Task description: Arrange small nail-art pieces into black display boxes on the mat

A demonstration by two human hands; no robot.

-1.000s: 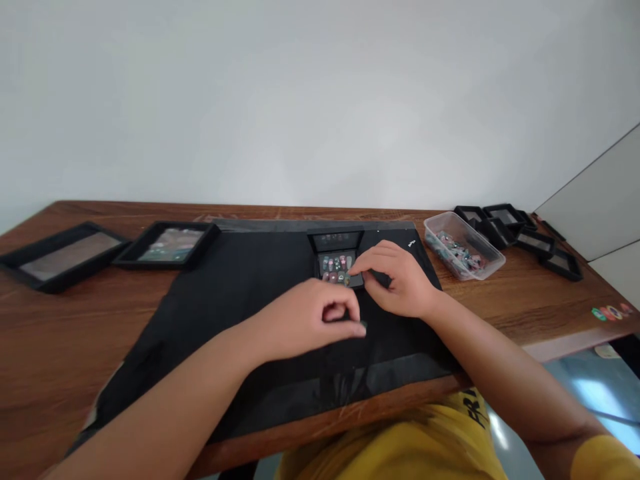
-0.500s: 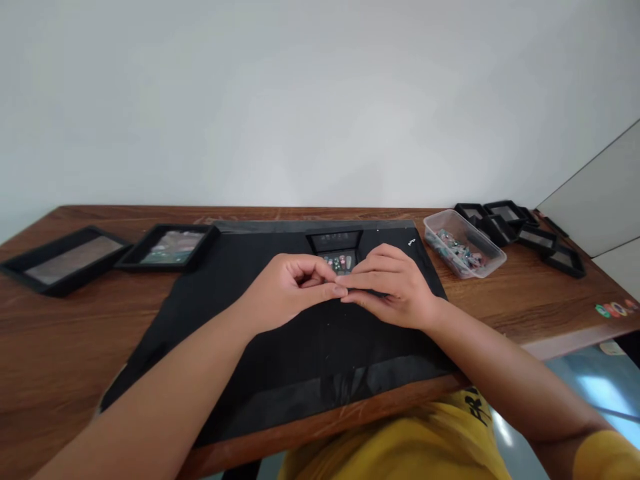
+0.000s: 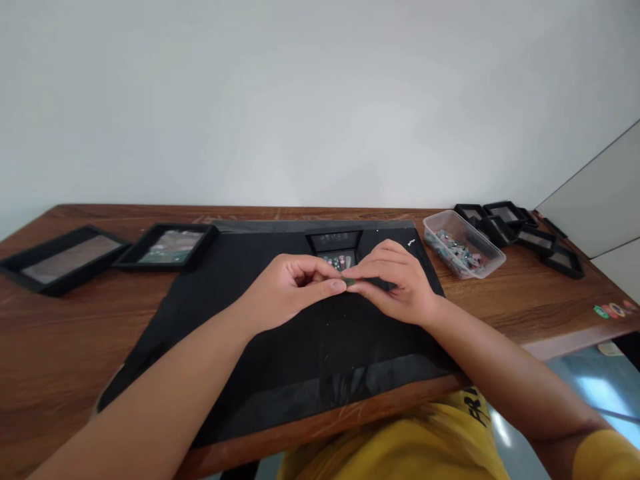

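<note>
My left hand (image 3: pixel 293 290) and my right hand (image 3: pixel 395 280) meet over a black mat (image 3: pixel 250 320), fingertips together. Between them sits a tiny dark green piece (image 3: pixel 349 282); both hands pinch it. Just behind my fingers stands a small open black case (image 3: pixel 336 248) holding several small coloured pieces, its lid raised at the back. My hands hide the front of the case.
Two black framed trays (image 3: pixel 167 245) (image 3: pixel 63 257) lie at the left on the wooden table (image 3: pixel 50 347). A clear plastic tub (image 3: pixel 463 243) of small coloured pieces stands at the right, with several empty black cases (image 3: pixel 520 230) behind it. Coloured stickers (image 3: pixel 613 310) sit near the right edge.
My left hand rose from the mat's front toward the case and met my right hand. Both hands now pinch the small green piece together.
</note>
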